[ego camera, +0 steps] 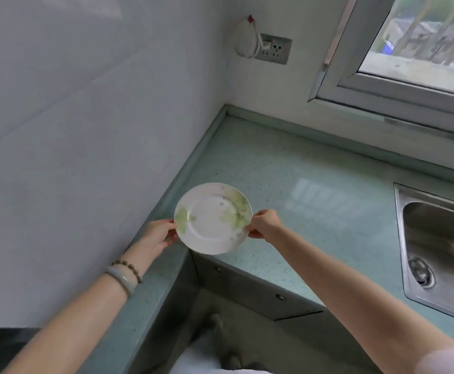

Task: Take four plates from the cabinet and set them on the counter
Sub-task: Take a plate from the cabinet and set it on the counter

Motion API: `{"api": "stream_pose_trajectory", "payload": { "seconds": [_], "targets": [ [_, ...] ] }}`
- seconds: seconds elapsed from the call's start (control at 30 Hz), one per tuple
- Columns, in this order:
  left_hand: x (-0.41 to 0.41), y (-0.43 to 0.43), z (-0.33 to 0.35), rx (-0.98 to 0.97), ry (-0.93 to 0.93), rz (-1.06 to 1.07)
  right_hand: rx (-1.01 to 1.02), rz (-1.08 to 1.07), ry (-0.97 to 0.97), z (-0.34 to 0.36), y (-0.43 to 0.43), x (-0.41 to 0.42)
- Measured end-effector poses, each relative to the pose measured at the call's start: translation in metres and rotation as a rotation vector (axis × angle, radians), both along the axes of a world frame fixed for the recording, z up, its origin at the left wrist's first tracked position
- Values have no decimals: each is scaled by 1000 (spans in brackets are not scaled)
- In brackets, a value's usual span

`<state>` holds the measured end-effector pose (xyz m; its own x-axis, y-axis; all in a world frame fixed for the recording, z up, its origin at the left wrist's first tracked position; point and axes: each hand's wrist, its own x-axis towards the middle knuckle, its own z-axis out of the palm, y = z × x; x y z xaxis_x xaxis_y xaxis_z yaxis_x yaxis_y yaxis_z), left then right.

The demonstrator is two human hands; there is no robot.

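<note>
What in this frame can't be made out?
Cabinet and any other plates: outside the head view.
Whether the plate rests on the counter or hangs above it: the steep angle hides any gap.
Sink: cut by the right edge, blurred.
Fingers of left hand and right hand under the rim: hidden by the plate.

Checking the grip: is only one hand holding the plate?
No, the left hand and the right hand each pinch opposite edges of the plate.
</note>
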<state>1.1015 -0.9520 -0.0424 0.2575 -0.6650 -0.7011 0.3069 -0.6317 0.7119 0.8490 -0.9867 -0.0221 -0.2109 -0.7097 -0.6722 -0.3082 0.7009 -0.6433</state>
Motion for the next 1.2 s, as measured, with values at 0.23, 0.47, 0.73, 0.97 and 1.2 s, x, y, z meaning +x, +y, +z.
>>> {"api": "stream_pose_trajectory", "payload": {
  "seconds": [0.23, 0.47, 0.73, 0.97, 1.2],
  "targets": [
    [6, -43, -36, 82, 11, 114, 57, 22, 57, -28, -52, 16],
    [6, -56, -59, 172, -45, 206, 86, 22, 46, -49, -74, 26],
    [9, -55, -66, 167, -124, 253, 87, 60, 43, -60, -78, 31],
    [8, -54, -64, 120, -122, 312, 82, 100, 28, -62, -83, 32],
    [8, -51, -64, 80, -117, 300, 103, 109, 13, -58, -79, 31]
  ]
}}
